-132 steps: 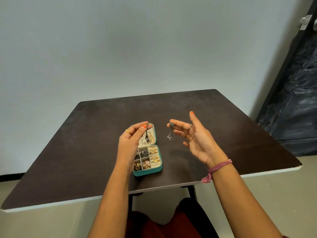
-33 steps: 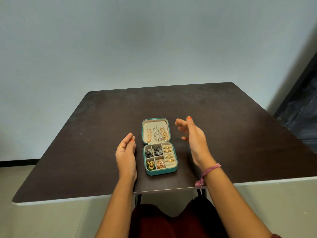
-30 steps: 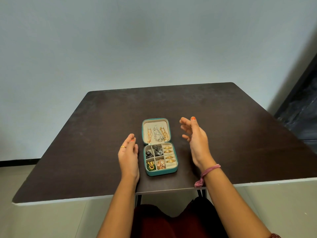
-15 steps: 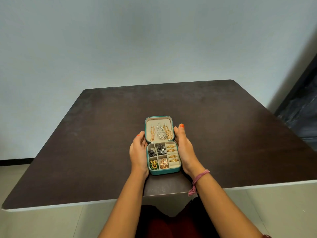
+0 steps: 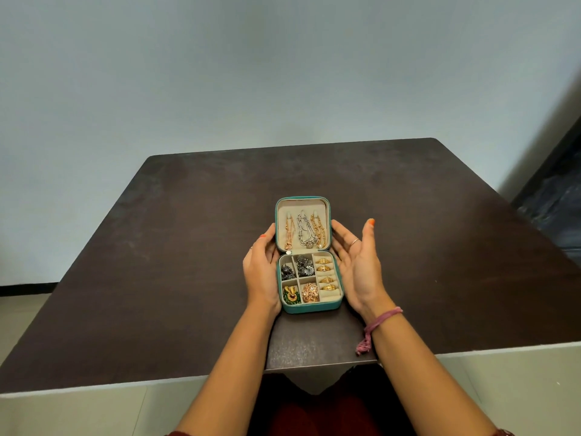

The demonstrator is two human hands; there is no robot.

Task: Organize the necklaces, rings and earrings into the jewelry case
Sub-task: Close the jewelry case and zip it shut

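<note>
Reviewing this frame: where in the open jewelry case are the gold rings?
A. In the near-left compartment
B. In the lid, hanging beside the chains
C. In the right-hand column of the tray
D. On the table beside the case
C: the gold rings sit in a row down the right-hand column of the jewelry case tray, while the lid holds the necklaces.

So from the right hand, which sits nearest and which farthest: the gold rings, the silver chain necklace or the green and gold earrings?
From the right hand:
1. Gold rings, in the right column of the tray, beside the palm.
2. Silver chain necklace, in the middle of the lid.
3. Green and gold earrings, front left compartment.
</note>
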